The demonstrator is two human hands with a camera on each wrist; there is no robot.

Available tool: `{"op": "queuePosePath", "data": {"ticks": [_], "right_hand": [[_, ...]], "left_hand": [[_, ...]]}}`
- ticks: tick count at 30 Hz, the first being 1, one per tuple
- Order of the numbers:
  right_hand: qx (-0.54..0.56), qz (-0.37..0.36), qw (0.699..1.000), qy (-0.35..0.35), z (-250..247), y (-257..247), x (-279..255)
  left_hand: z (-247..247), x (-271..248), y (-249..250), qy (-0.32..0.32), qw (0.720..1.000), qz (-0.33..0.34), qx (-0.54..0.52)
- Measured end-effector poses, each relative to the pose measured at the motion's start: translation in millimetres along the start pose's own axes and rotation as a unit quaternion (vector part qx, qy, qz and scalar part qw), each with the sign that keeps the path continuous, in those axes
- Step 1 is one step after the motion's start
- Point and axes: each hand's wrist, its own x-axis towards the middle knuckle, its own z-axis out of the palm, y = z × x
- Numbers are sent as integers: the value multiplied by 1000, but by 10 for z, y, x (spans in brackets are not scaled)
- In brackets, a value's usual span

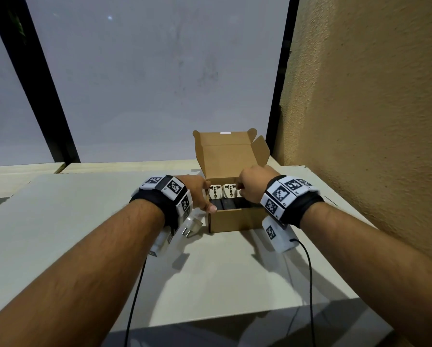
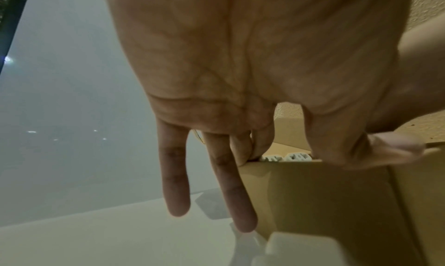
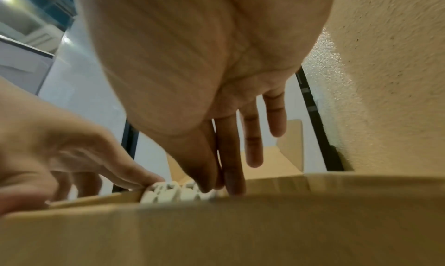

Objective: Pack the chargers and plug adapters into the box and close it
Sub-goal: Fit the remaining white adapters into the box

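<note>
The brown cardboard box (image 1: 235, 221) stands open on the pale table (image 1: 84, 221), its lid (image 1: 225, 159) upright behind. White plug adapters (image 1: 215, 192) fill its back row, with black chargers (image 1: 231, 205) in front. My left hand (image 1: 204, 196) rests on the box's left wall: the thumb on the front corner, a fingertip at the leftmost adapter (image 3: 166, 190), two fingers (image 2: 177, 184) hanging straight outside. My right hand (image 1: 247, 187) reaches into the right side, where thumb and forefinger pinch the rightmost adapter, mostly hidden. One more white adapter (image 1: 191, 225) lies on the table left of the box.
A rough tan wall (image 1: 372, 121) rises close on the right of the box. A frosted window (image 1: 159, 83) with black frames stands behind the table. Black cables (image 1: 134, 296) trail from both wristbands across the table toward its near edge.
</note>
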Motion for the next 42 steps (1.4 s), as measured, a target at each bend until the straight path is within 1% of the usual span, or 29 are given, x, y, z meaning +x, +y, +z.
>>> {"op": "queuePosePath", "data": {"ticks": [4, 10, 12, 14, 16, 17, 19, 20, 22, 23, 24, 26, 28, 30, 33, 36, 39, 42], "right_hand": [[15, 20, 999, -42, 60, 14, 33], [28, 16, 998, -47, 60, 4, -47], [41, 13, 999, -32, 32, 1, -114], [78, 0, 997, 4, -19, -51, -236], [133, -51, 989, 33, -55, -175, -440], [151, -97, 983, 28, -54, -253, -559], [147, -205, 967, -26, 0, -414, -792], [130, -244, 959, -60, 45, -484, -878], [108, -286, 947, -97, 123, -587, -941], [100, -299, 944, -97, 148, -626, -928], [92, -305, 944, -90, 148, -666, -910], [77, -292, 950, -78, 141, -725, -850], [58, -266, 959, -82, 156, -755, -794], [45, -256, 961, -94, 179, -772, -769], [40, -267, 958, -96, 179, -771, -784], [55, -273, 958, -66, 177, -730, -813], [42, -281, 958, -36, 131, -656, -867], [30, -287, 957, -27, 81, -593, -898]], "left_hand": [[13, -6, -1, -5, 1000, -6, -12], [-7, 22, -16, -15, 1000, -8, -18], [-5, 13, -10, -13, 1000, -7, -19], [-4, 1, -9, -9, 1000, -7, -17], [-11, 4, -13, -13, 1000, -3, -18], [-18, 6, -16, -18, 1000, 1, -19], [-29, 7, -12, -29, 999, 5, -20], [-35, 10, -5, -29, 999, 5, -17], [-54, 10, 15, -28, 1000, 4, -5], [-63, 13, 21, -29, 1000, 3, -2], [-66, 28, 22, -34, 999, 1, -1], [-67, 55, 18, -35, 999, -2, 13], [-70, 63, 15, -29, 999, -4, 34], [-73, 57, 13, -27, 999, 0, 36], [-77, 45, 12, -26, 999, 5, 35], [-78, 49, 9, -30, 999, 2, 37], [-75, 55, 13, -30, 999, 0, 35], [-67, 69, 14, -26, 999, -7, 34]]}}
